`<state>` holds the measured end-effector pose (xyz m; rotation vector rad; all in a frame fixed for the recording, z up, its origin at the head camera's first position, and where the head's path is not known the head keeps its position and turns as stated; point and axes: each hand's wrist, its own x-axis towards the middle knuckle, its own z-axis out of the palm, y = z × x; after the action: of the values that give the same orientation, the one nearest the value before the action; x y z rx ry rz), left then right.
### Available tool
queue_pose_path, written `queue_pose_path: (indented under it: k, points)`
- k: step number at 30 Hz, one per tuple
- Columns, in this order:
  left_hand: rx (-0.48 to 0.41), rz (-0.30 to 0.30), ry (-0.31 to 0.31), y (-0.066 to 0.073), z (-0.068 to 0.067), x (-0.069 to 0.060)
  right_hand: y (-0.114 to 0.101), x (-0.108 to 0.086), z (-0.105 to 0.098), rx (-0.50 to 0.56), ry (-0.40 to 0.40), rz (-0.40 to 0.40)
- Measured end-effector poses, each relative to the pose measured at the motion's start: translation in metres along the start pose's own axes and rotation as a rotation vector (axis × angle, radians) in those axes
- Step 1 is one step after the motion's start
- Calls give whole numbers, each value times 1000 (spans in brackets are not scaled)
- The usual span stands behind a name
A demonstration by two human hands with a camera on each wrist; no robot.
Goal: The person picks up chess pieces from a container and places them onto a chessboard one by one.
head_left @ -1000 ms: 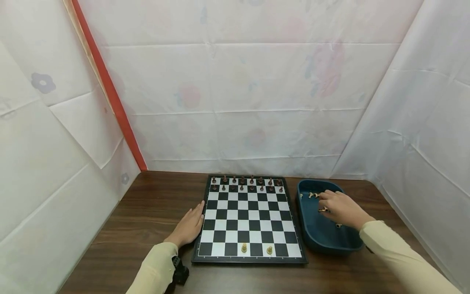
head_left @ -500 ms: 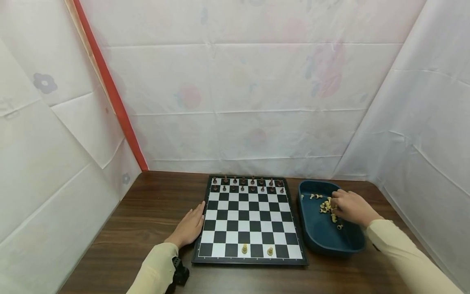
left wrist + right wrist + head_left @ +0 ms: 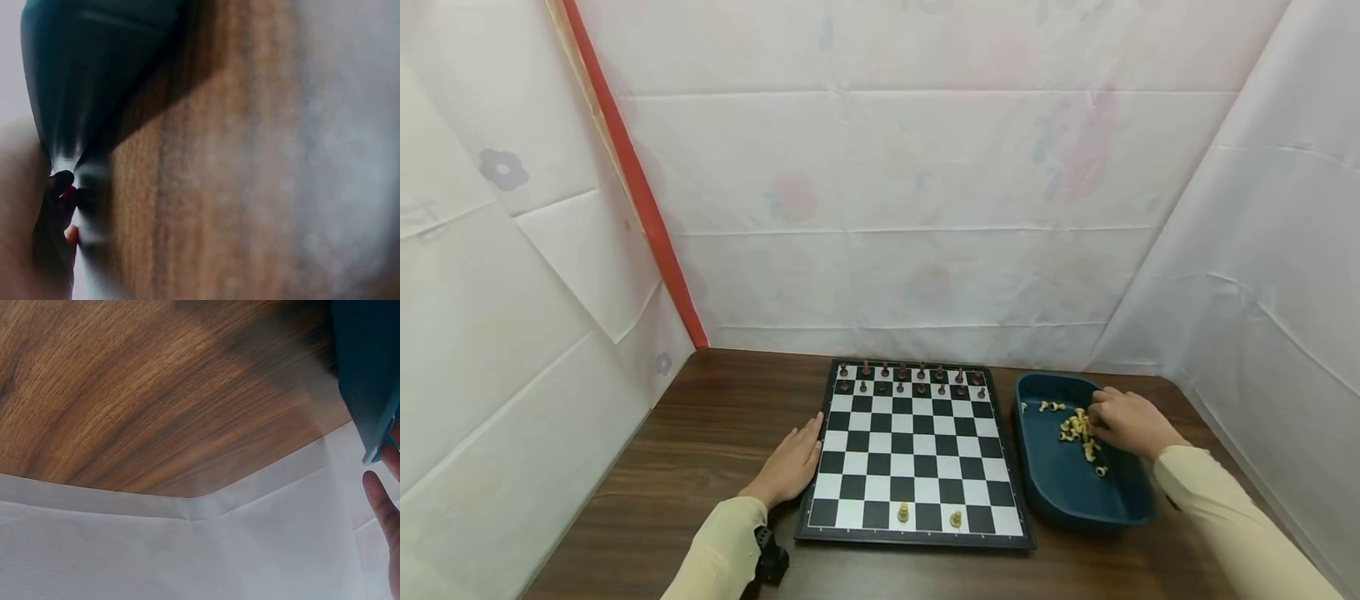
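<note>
A black-and-white chessboard [image 3: 913,467] lies on the table in the head view. My left hand [image 3: 790,462] rests along its left edge, fingers straight. Two pale chess pieces, one [image 3: 903,512] left of the other [image 3: 956,519], stand on the near row. Dark red-brown pieces [image 3: 921,389] fill the two far rows. My right hand [image 3: 1131,423] is inside a blue tray [image 3: 1063,492], its fingers pointing down beside a heap of pale chess pieces [image 3: 1078,425]. Its fingertips are hidden, so I cannot tell whether they pinch a piece. In the right wrist view, fingers [image 3: 382,503] show by the tray's rim.
The tray stands just right of the board on a brown wooden table [image 3: 662,467]. White sheeting [image 3: 925,208] encloses the back and sides, with a red strip [image 3: 658,233] in the left corner. A black wrist device [image 3: 771,557] sits on the left wrist.
My right hand has moved rightward within the tray, uncovering the heap of pale pieces. My left hand stays against the board. The head view has shifted slightly.
</note>
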<state>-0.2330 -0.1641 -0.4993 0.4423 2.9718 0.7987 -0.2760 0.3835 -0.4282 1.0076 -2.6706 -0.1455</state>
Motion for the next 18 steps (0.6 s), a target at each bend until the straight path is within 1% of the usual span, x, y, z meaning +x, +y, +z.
queue_pose_path:
  k: [8,18]
  points:
    - [13,-1,1,1,1,0,5,5,0,-6,-50,45]
    - [8,6,19,2,1,0,10,9,9,-6,-103,36]
